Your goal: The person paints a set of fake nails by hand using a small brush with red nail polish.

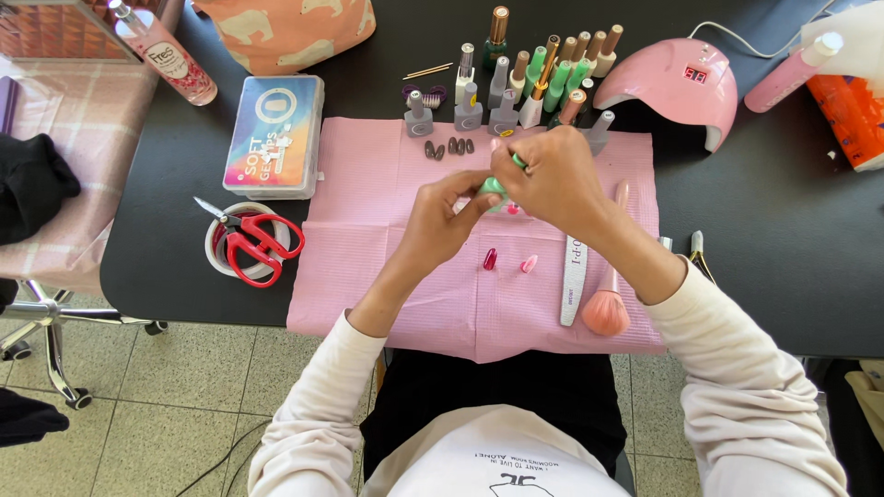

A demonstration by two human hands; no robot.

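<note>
While a small green bottle (494, 187) is pinched over the pink mat (368, 276) by the left hand (442, 221), its cap is gripped by the closed right hand (548, 179), so unscrewing seems underway and steady twisting is called for.

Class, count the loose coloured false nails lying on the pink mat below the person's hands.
2: a dark red nail and a pale pink nail lie side by side on the pink mat, below the left hand and right hand. The hands may hide others.
</note>
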